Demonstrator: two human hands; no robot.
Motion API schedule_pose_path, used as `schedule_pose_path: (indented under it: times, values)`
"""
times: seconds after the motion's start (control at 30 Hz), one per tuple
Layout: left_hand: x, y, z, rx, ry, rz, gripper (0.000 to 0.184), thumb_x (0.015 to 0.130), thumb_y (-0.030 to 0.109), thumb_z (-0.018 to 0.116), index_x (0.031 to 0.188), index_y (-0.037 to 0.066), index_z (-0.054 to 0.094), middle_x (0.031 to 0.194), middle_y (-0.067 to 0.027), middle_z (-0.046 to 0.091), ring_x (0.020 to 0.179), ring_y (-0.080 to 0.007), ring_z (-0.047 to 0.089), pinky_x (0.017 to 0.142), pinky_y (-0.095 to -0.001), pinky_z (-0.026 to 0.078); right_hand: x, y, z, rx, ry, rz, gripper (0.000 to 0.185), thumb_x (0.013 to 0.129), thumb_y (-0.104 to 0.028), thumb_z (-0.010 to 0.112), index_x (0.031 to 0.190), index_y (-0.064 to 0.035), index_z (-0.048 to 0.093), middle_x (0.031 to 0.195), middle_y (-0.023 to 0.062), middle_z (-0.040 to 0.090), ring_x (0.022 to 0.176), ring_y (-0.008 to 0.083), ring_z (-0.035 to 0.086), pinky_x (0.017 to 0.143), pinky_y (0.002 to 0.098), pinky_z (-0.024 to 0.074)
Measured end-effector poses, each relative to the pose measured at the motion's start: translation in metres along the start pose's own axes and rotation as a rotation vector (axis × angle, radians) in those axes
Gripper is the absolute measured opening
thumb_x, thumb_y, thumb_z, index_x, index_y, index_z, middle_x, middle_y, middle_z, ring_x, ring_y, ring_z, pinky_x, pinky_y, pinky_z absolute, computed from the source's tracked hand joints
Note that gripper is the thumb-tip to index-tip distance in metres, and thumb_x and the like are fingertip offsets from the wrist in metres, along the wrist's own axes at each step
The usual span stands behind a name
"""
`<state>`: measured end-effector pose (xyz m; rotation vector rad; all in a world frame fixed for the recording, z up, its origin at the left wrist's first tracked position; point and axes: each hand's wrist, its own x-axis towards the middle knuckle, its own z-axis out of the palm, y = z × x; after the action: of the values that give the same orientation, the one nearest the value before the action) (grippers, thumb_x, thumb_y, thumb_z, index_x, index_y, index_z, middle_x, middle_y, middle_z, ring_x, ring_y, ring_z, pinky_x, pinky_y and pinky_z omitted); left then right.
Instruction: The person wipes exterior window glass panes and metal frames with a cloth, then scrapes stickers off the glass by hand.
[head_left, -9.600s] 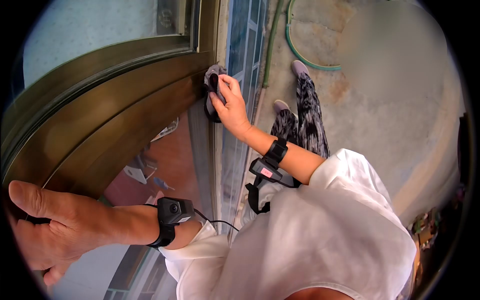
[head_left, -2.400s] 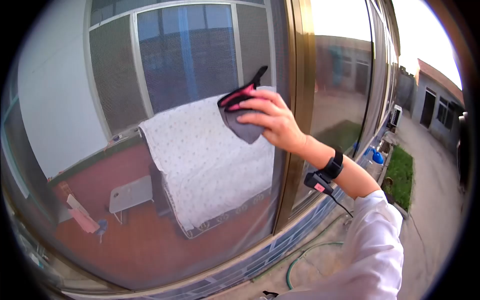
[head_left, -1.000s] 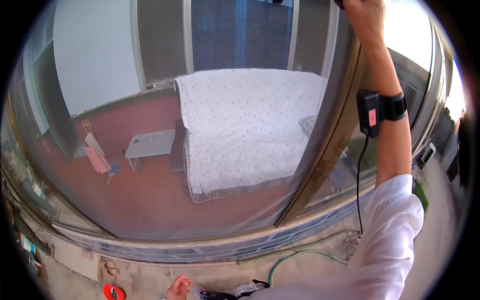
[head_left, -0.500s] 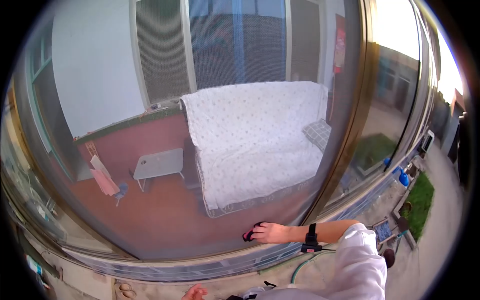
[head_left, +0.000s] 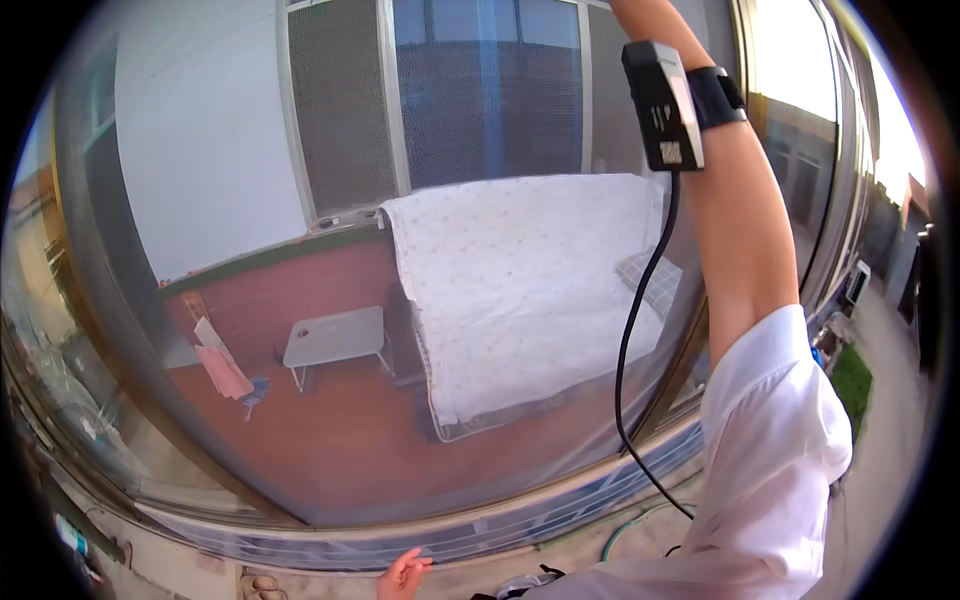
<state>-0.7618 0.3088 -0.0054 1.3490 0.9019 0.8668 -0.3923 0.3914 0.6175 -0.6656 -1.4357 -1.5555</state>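
A large hazy window pane [head_left: 340,450] fills the view in front of me, set in a brown metal frame [head_left: 275,505]. My right arm [head_left: 745,220] is raised along its right side, with a black strap and a small black box [head_left: 662,105] on the wrist. The right hand itself is cut off by the top edge, so its fingers and anything in them are hidden. Low in front of the sill, my left hand [head_left: 403,575] hangs with its fingers loosely apart, touching nothing that I can see.
Behind the pane are a sofa under a white cover [head_left: 530,290], a small folding table [head_left: 340,338] and a pink item [head_left: 225,372]. A black cable [head_left: 622,370] hangs from the wrist box. Slippers [head_left: 262,587] and a green hose [head_left: 612,540] lie on the ground.
My right hand, holding a small pink and black pad low on the pane, has swept up and out of the top of view. My left hand has shifted slightly up and right.
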Motion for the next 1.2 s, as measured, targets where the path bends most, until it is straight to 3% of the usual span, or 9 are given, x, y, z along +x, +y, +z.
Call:
schedule_pose_path:
  times: [0.3,0.4,0.7,0.8,0.83,0.87,0.97,1.07,1.2]
  values:
    - [-0.046,-0.012,-0.066,0.215,0.091,-0.171,0.036,0.090,0.024,0.057,0.123,0.010,0.054,0.096,-0.0031,0.064,0.082,-0.0107,0.060,0.068,-0.0237,0.049,-0.437,-0.295,-0.082,0.755,-1.068,-0.664,0.020,0.067,-0.020,0.057,0.080,-0.0100,0.068,0.098,-0.0001,0.056,0.100,0.0178,0.047,0.084,0.0294,0.0359]
    - [-0.048,-0.025,-0.081,0.126,0.122,-0.198,0.035,0.091,0.026,0.055,0.123,0.010,0.054,0.095,-0.0035,0.064,0.082,-0.0110,0.060,0.067,-0.0232,0.049,-0.393,-0.297,-0.079,1.031,-1.192,-0.777,0.010,0.068,-0.020,0.056,0.069,-0.0148,0.064,0.090,-0.0020,0.052,0.096,0.0166,0.045,0.084,0.0283,0.0357]
    - [-0.021,-0.030,-0.117,0.020,0.239,-0.030,0.035,0.092,0.023,0.054,0.123,0.008,0.053,0.092,-0.0040,0.063,0.076,-0.0121,0.058,0.065,-0.0258,0.049,0.087,-0.080,0.106,-0.204,0.258,0.103,0.034,0.070,-0.001,0.049,0.097,-0.0102,0.068,0.109,0.0086,0.062,0.102,0.0305,0.053,0.089,0.0362,0.0434]
    - [-0.029,-0.036,-0.128,-0.056,0.290,-0.016,0.033,0.091,0.020,0.054,0.122,0.008,0.054,0.093,-0.0045,0.064,0.075,-0.0120,0.058,0.064,-0.0259,0.049,0.088,-0.129,0.134,-0.032,0.176,0.093,0.031,0.073,-0.004,0.049,0.096,-0.0108,0.069,0.107,0.0077,0.063,0.101,0.0302,0.054,0.086,0.0371,0.0449]
    - [-0.035,-0.040,-0.132,-0.036,0.324,-0.032,0.032,0.091,0.019,0.054,0.121,0.007,0.055,0.092,-0.0044,0.064,0.074,-0.0118,0.057,0.064,-0.0259,0.049,0.068,-0.158,0.151,-0.054,-0.256,0.316,0.034,0.068,0.002,0.054,0.097,-0.0102,0.066,0.108,0.0049,0.061,0.099,0.0262,0.054,0.081,0.0321,0.0460]
    - [-0.039,-0.041,-0.136,-0.048,0.355,-0.026,0.032,0.091,0.019,0.054,0.121,0.007,0.055,0.092,-0.0044,0.064,0.074,-0.0118,0.057,0.064,-0.0259,0.049,0.035,-0.214,0.146,0.136,0.015,-0.176,0.035,0.067,0.003,0.053,0.097,-0.0105,0.065,0.109,0.0071,0.060,0.099,0.0255,0.053,0.079,0.0316,0.0458]
    - [-0.060,-0.044,-0.143,0.011,0.360,-0.062,0.031,0.091,0.020,0.054,0.119,0.007,0.055,0.093,-0.0052,0.065,0.077,-0.0120,0.060,0.064,-0.0259,0.049,-0.103,-0.340,0.124,0.460,-0.471,-0.644,0.032,0.070,-0.012,0.057,0.102,-0.0080,0.062,0.118,0.0017,0.053,0.099,0.0177,0.049,0.078,0.0292,0.0403]
    - [-0.074,-0.051,-0.153,-0.046,0.402,-0.149,0.030,0.091,0.020,0.054,0.117,0.007,0.056,0.096,-0.0066,0.066,0.083,-0.0132,0.063,0.063,-0.0261,0.050,-0.220,-0.403,0.087,0.805,-0.910,-1.101,0.010,0.069,-0.022,0.058,0.064,-0.0158,0.064,0.086,-0.0061,0.052,0.090,0.0139,0.043,0.080,0.0274,0.0353]
    - [-0.064,-0.119,-0.172,-0.123,0.395,-0.060,0.027,0.091,0.020,0.053,0.115,0.008,0.057,0.099,-0.0059,0.066,0.088,-0.0153,0.064,0.064,-0.0273,0.051,-0.132,-0.389,0.134,0.662,-0.533,-0.911,0.008,0.067,-0.018,0.058,0.071,-0.0131,0.063,0.089,-0.0033,0.055,0.089,0.0152,0.046,0.074,0.0270,0.0371]
